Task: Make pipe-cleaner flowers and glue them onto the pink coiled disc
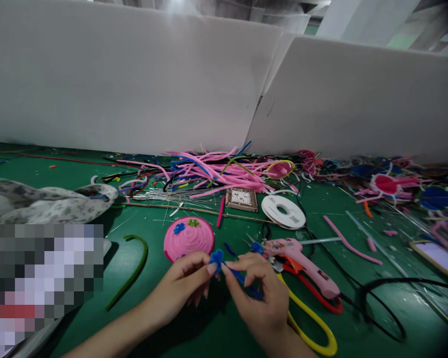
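Between the fingertips of my left hand (188, 278) is a small blue flower (217, 258) bent from fuzzy pipe cleaner. My right hand (259, 293) pinches the blue pipe cleaner (242, 279) close to the flower, and its free length runs under my right fingers. Just behind my left hand lies a round pink coiled disc (189, 239) with a blue and a green flower on it. A green pipe cleaner (134, 273), curved at its far end, rests left of my left hand. Beyond my right hand lies a pink glue gun (306, 263).
Yellow-handled scissors (313, 323) and red-handled pliers (330, 304) lie by the glue gun. A white spool (283, 211) and a small framed square (242, 199) sit behind. Pink pipe cleaners (216, 171) are heaped along white panels (134, 79). A phone (438, 258) lies right; black cable (388, 283) loops nearby.
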`<action>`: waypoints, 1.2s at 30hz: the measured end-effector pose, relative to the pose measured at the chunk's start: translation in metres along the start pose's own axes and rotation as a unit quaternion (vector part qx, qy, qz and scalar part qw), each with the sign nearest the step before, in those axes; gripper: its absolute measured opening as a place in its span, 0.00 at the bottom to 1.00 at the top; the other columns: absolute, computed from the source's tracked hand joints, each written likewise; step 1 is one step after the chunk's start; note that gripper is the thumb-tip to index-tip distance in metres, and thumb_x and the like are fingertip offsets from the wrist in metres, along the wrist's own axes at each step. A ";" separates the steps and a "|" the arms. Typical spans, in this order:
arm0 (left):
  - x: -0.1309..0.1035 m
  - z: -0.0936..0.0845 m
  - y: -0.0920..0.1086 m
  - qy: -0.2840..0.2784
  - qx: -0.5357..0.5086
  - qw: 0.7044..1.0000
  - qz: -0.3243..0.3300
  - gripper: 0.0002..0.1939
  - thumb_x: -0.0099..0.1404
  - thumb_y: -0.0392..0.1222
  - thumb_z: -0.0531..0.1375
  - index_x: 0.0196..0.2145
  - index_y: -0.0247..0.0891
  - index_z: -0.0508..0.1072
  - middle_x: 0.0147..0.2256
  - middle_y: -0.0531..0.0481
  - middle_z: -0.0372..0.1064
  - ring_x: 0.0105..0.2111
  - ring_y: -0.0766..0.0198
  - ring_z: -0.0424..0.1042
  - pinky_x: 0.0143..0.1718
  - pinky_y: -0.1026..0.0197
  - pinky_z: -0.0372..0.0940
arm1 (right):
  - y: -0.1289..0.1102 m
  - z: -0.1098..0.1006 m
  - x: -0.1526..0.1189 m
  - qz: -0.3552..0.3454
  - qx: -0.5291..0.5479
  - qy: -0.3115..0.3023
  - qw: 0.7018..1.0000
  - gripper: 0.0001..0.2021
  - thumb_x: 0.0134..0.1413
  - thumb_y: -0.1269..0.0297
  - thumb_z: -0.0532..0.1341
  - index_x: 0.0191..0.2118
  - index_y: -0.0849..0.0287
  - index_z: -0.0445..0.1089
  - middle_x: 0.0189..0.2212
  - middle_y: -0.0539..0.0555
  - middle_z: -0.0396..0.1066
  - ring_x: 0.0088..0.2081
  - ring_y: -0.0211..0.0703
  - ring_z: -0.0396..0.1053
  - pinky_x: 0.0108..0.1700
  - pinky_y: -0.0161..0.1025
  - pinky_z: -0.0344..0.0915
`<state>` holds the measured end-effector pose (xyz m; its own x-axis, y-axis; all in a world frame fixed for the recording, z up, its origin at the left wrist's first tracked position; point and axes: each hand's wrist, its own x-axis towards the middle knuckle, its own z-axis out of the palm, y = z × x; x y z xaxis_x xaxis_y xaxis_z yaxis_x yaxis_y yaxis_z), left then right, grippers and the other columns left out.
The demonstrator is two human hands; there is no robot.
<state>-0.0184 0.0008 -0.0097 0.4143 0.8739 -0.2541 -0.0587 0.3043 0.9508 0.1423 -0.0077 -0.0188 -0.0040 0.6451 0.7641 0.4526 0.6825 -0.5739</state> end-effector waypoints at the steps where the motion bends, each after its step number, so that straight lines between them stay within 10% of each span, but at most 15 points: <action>1: 0.000 0.000 -0.001 -0.006 -0.001 1.000 -0.005 0.19 0.59 0.56 0.58 0.25 0.36 0.65 0.16 0.59 0.58 0.14 0.75 0.54 0.14 0.71 0.47 | -0.001 0.000 0.000 0.000 0.001 0.003 1.000 0.16 0.46 0.80 0.64 0.26 0.54 0.56 0.23 0.48 0.72 0.28 0.38 0.71 0.37 0.41 0.69; 11: 0.001 0.001 -0.004 -0.015 -0.075 0.997 -0.026 0.18 0.57 0.55 0.61 0.25 0.35 0.68 0.15 0.60 0.57 0.13 0.76 0.50 0.14 0.71 0.43 | 0.000 -0.004 0.004 0.012 0.008 -0.028 1.000 0.14 0.48 0.79 0.63 0.28 0.54 0.58 0.25 0.49 0.73 0.29 0.39 0.72 0.38 0.41 0.69; 22: 0.002 -0.001 0.000 -0.006 -0.055 0.998 -0.027 0.19 0.56 0.56 0.61 0.24 0.36 0.66 0.14 0.60 0.56 0.13 0.75 0.51 0.14 0.70 0.43 | 0.004 -0.018 0.010 -0.174 -0.130 -0.120 0.969 0.14 0.45 0.81 0.62 0.35 0.55 0.64 0.30 0.51 0.78 0.31 0.40 0.74 0.42 0.45 0.69; 36: -0.004 -0.001 0.009 -0.081 -0.083 0.993 -0.028 0.19 0.56 0.56 0.61 0.27 0.35 0.68 0.16 0.59 0.60 0.14 0.76 0.55 0.15 0.71 0.49 | 0.003 -0.016 0.010 -0.143 -0.157 -0.052 0.976 0.10 0.48 0.76 0.64 0.37 0.56 0.69 0.25 0.51 0.74 0.28 0.40 0.71 0.38 0.44 0.68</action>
<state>-0.0213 0.0001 -0.0005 0.5619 0.7848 -0.2616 -0.1736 0.4211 0.8903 0.1579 -0.0042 -0.0080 -0.2537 0.4858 0.8365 0.6699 0.7120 -0.2103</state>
